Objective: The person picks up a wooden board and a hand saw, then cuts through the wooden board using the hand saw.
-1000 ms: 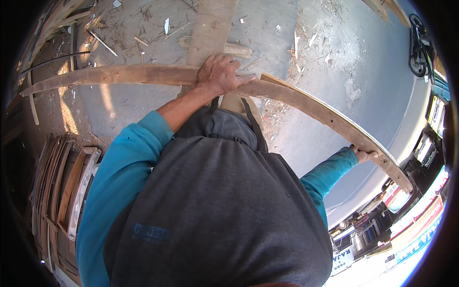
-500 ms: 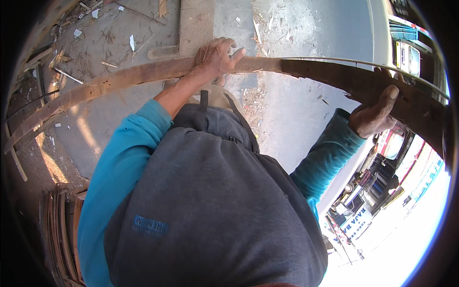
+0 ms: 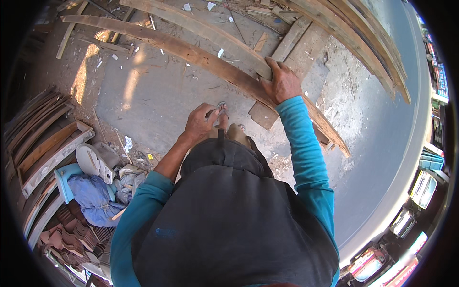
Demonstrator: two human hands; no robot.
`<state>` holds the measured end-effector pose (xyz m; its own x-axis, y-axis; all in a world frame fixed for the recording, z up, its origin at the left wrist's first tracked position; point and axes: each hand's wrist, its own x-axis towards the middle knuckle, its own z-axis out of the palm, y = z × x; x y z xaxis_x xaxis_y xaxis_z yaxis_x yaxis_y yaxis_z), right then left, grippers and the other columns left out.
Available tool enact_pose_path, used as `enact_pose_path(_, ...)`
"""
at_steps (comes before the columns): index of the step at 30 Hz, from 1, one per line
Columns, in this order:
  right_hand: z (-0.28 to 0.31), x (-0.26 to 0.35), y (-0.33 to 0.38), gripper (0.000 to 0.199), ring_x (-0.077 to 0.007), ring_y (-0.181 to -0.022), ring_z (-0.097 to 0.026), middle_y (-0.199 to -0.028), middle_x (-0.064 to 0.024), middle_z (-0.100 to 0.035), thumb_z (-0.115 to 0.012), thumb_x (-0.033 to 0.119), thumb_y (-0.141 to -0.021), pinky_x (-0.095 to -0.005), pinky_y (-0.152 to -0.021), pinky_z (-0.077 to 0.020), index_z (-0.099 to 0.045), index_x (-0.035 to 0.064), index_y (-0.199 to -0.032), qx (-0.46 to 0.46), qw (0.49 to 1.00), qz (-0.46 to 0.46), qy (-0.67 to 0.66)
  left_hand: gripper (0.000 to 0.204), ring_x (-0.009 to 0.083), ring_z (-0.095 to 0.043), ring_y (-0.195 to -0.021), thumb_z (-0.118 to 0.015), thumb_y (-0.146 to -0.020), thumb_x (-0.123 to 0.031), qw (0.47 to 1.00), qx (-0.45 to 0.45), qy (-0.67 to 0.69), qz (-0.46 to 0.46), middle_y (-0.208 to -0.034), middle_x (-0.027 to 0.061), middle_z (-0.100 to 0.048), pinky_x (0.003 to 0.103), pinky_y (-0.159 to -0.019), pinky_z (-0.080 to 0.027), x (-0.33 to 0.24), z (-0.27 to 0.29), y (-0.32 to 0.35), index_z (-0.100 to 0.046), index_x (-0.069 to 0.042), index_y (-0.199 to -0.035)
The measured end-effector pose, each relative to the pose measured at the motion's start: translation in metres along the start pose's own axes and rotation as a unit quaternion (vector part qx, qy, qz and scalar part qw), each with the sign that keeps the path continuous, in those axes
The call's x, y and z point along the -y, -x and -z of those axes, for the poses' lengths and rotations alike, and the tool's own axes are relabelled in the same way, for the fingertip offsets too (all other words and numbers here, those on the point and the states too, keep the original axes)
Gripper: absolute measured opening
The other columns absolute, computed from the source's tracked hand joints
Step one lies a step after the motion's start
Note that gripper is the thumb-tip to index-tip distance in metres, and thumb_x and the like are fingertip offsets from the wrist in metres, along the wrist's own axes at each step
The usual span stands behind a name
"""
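My right hand [image 3: 284, 82] is closed at the near end of a weathered wooden plank [image 3: 201, 31], which slants away to the upper left. Its thumb side lies close to a second, longer brown plank [image 3: 205, 60], which runs beneath my right wrist toward the lower right and has a splintered end. My left hand [image 3: 198, 123] hovers near my body above my feet, apart from both planks. Its fingers are loosely bent, with a gap between them and the thumb and nothing visible in them.
Several long boards [image 3: 363, 40] lie at the upper right beside the grey road [image 3: 377, 191]. On the left are stacked timber and a wooden frame [image 3: 55, 158], a blue bundle [image 3: 93, 196] and roof tiles [image 3: 71, 234]. Scraps litter the ground. Parked vehicles [image 3: 423, 189] line the far right.
My left hand has let go of the plank and come down toward my body. My right hand has shifted inward to a plank's end. The view has turned, showing more timber and the left-hand stacks.
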<state>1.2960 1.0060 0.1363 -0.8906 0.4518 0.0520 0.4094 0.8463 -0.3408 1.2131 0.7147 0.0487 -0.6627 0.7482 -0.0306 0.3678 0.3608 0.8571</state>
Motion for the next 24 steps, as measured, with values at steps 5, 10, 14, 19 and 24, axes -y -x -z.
enact_pose_path(5, -0.005, 0.054, 0.002, 0.060, -0.0390, -0.104, -0.067, -0.113, -0.0178, -0.067, -0.079, 0.027, -0.080, -0.0471, -0.092, -0.0547, -0.058, 0.0154, -0.135, 0.069, 0.992, 0.073, 0.073, 0.022, 0.0220, -0.065, -0.074, -0.064, -0.099, -0.021, 0.945, -0.203, -0.094, 0.240, -0.084, 0.0134, -0.068, 0.035, -0.070, -0.052, 0.069, 0.083, 0.154, -0.069, 0.001, -0.099)
enact_pose_path(10, 0.003, 0.058, 0.013, 0.060, -0.0366, -0.105, -0.066, -0.115, -0.0171, -0.065, -0.081, 0.028, -0.078, -0.0489, -0.092, -0.0523, -0.059, 0.0123, -0.131, 0.062, 0.989, 0.112, 0.073, 0.021, 0.0175, -0.063, -0.070, -0.063, -0.099, -0.021, 0.901, -0.244, -0.051, 0.356, -0.077, 0.0100, -0.066, 0.035, -0.068, -0.051, 0.106, 0.068, 0.231, -0.069, -0.001, -0.099)
enact_pose_path(14, 0.011, 0.066, 0.024, 0.062, -0.0364, -0.106, -0.066, -0.117, -0.0145, -0.065, -0.081, 0.031, -0.079, -0.0470, -0.093, -0.0528, -0.058, 0.0148, -0.134, 0.076, 0.992, 0.094, 0.037, 0.028, 0.0290, -0.074, -0.092, -0.067, -0.097, -0.029, 0.914, -0.085, 0.033, 0.396, -0.100, 0.0185, -0.075, 0.038, -0.083, -0.057, 0.106, 0.048, 0.216, -0.071, -0.002, -0.104)
enact_pose_path(19, 0.026, 0.083, 0.008, 0.062, -0.0342, -0.105, -0.067, -0.116, -0.0130, -0.066, -0.081, 0.030, -0.079, -0.0447, -0.092, -0.0538, -0.059, 0.0163, -0.135, 0.025, 0.995, 0.080, 0.049, 0.041, 0.0340, -0.072, -0.103, -0.065, -0.096, -0.040, 0.932, 0.023, 0.010, 0.361, -0.104, 0.0201, -0.075, 0.042, -0.090, -0.055, 0.216, 0.065, 0.225, -0.073, -0.003, -0.111)
enact_pose_path(24, 0.047, 0.097, -0.027, 0.059, -0.0383, -0.096, -0.070, -0.114, -0.0167, -0.068, -0.080, 0.027, -0.082, -0.0463, -0.081, -0.0576, -0.060, 0.0152, -0.136, -0.041, 0.996, 0.017, 0.077, 0.040, 0.0412, -0.070, -0.099, -0.067, -0.092, -0.039, 0.911, -0.038, -0.074, 0.405, -0.099, 0.0230, -0.074, 0.045, -0.088, -0.055, 0.231, 0.134, 0.154, -0.072, -0.001, -0.102)
